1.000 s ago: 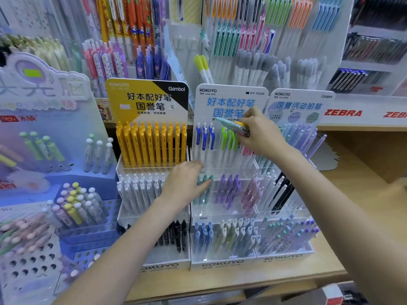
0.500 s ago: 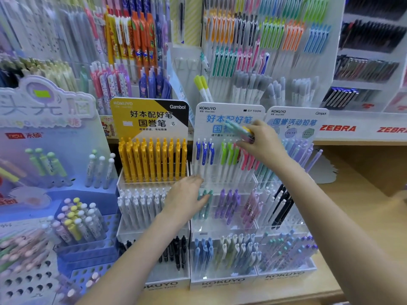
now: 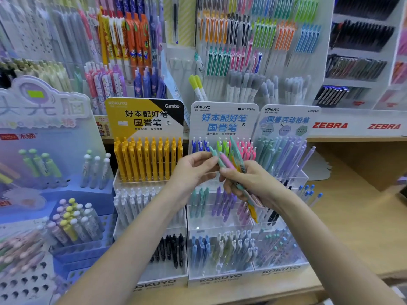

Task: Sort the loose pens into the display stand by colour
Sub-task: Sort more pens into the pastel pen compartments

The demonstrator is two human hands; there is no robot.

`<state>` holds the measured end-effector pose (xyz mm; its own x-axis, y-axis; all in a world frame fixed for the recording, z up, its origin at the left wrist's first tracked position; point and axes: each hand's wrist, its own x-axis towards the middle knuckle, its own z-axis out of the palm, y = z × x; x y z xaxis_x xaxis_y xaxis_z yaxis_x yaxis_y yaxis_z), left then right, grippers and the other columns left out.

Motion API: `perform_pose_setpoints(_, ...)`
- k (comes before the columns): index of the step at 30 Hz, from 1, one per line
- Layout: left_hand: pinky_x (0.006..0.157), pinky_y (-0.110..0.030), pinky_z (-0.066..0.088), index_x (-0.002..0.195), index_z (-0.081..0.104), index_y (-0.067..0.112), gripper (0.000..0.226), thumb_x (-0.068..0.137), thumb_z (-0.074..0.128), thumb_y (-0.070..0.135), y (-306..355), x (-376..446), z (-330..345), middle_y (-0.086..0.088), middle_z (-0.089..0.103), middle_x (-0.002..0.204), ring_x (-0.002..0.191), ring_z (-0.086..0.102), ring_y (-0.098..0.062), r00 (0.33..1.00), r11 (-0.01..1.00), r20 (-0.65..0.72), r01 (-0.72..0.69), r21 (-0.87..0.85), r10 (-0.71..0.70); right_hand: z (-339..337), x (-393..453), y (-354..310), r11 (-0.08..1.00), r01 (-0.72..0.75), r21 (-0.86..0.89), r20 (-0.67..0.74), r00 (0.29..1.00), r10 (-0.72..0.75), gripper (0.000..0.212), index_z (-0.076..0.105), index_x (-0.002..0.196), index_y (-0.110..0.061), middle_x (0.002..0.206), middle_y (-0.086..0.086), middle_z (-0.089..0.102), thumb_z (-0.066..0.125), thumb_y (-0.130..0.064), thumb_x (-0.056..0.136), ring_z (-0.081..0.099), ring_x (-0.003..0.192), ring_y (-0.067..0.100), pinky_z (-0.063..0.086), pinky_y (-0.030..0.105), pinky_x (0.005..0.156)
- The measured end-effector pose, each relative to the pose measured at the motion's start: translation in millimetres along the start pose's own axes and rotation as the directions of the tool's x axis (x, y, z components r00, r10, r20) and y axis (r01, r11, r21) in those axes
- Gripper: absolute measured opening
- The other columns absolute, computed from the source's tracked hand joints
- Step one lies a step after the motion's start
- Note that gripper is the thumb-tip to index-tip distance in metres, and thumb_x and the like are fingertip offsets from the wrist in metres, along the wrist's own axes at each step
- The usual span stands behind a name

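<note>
Stationery-shop display stand (image 3: 222, 280) behind right hand (image 3: 253, 183) gripping loose pens (image 3: 233, 159), left hand (image 3: 193, 170) pinching one.

Display stand (image 3: 220, 219): clear glossy plastic tiers, printed card header.
Loose pens (image 3: 231, 159): smooth pastel plastic.
Shelf (image 3: 361, 219): pale matt wood look.

Wall racks of hanging pens (image 3: 253, 36) behind; ZEBRA shelf strip (image 3: 356, 126) right; wooden counter (image 3: 363, 227) below
</note>
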<state>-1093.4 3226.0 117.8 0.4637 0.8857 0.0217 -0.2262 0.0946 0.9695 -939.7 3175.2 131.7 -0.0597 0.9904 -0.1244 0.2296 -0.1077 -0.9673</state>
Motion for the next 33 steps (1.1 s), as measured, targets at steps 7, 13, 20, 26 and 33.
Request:
perform_pose_setpoints(7,0.069,-0.023,0.057,0.096,0.055,0.011,0.007,0.09,0.054,0.014,4.4,-5.3,-23.0,-0.008,0.071,0.091,0.079,0.069,-0.016,0.992,0.97,-0.088,-0.065,0.235,0.088,-2.5,-1.3,9.4,0.98,0.198,0.028,-0.453,0.876,-0.164,0.023,0.054,0.07,-0.004,0.05,0.0,0.053,0.056,-0.011,0.092,0.039,0.038,0.01,0.033,0.021,0.039)
perform_pose_setpoints(13,0.078,-0.029,0.055,0.091,0.061,0.025,0.012,0.083,0.067,0.017,-21.9,-18.7,-17.0,0.003,0.071,0.085,0.079,0.067,-0.01,0.993,0.804,0.075,-0.119,0.582,0.093,17.5,0.0,2.8,0.979,0.133,-0.157,-0.209,0.964,-0.164,0.009,0.069,0.079,-0.004,0.062,0.011,0.059,0.073,-0.013,0.079,0.038,0.04,0.011,0.035,0.022,0.041)
perform_pose_setpoints(20,0.108,-0.026,0.026,0.133,0.047,0.017,0.041,0.096,0.044,0.034,-32.5,-12.1,-46.2,0.002,0.046,0.14,0.129,0.041,-0.011,0.976,0.169,0.139,-0.168,0.971,0.17,8.8,6.8,10.5,0.871,0.093,-0.482,-0.232,0.945,-0.23,0.014,0.069,0.079,-0.003,0.054,0.003,0.058,0.072,-0.017,0.081,0.041,0.039,0.006,0.038,0.021,0.042)
perform_pose_setpoints(26,0.115,-0.031,0.008,0.144,0.028,0.014,0.047,0.1,0.037,0.025,-61.6,-8.7,-68.7,-0.003,0.016,0.155,0.143,0.014,-0.015,0.983,-0.047,0.171,-0.169,0.985,0.062,18.9,12.4,37.4,0.742,0.099,-0.663,-0.232,0.915,-0.329,0.02,0.068,0.078,-0.001,0.055,-0.005,0.049,0.07,-0.02,0.083,0.037,0.046,0.003,0.029,0.016,0.048)
perform_pose_setpoints(33,0.115,-0.031,0.008,0.142,0.033,0.016,0.046,0.098,0.041,0.025,-62.5,-6.3,-69.6,0.0,0.02,0.154,0.142,0.017,-0.013,0.982,0.032,0.159,-0.162,0.986,0.098,19.5,20.7,42.2,0.739,0.12,-0.663,-0.258,0.891,-0.375,0.013,0.071,0.078,-0.007,0.056,-0.01,0.051,0.071,-0.019,0.082,0.04,0.045,0.001,0.032,0.012,0.049)
